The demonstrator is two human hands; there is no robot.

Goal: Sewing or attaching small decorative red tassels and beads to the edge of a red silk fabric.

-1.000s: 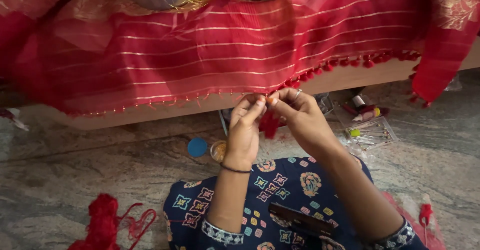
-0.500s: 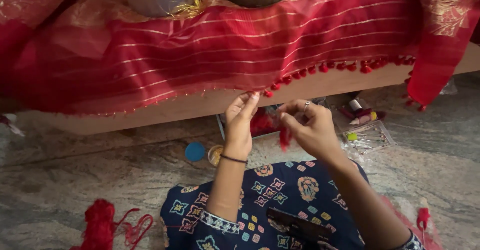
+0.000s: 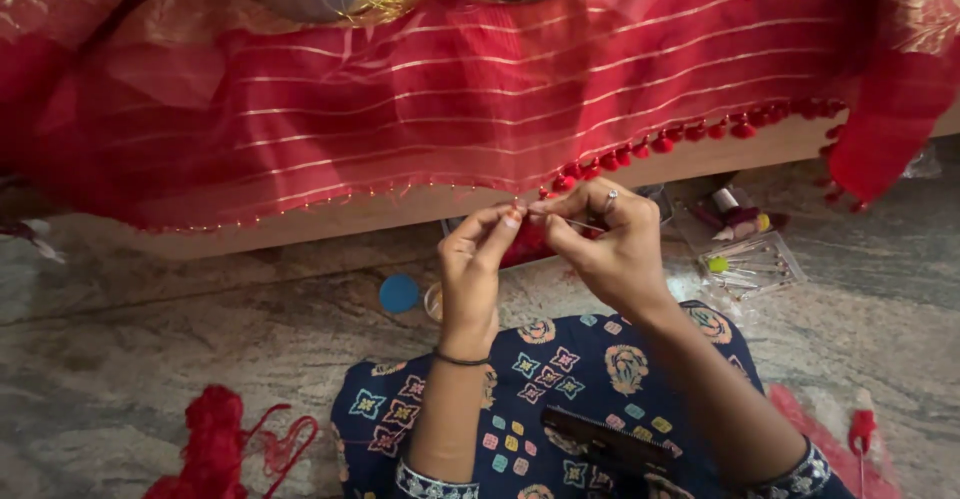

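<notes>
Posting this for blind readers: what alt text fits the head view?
Two hands, left hand and right hand, pinch a red tassel at the edge of a red striped cloth draped over a ledge. Red thread lies on the stone floor.

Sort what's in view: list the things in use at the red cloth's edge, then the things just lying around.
In use: left hand and right hand, pinching a red tassel at the red striped cloth edge, beside its tassel row.

Lying about: red yarn bundle, blue lid, clear needle box, thread spools.
</notes>
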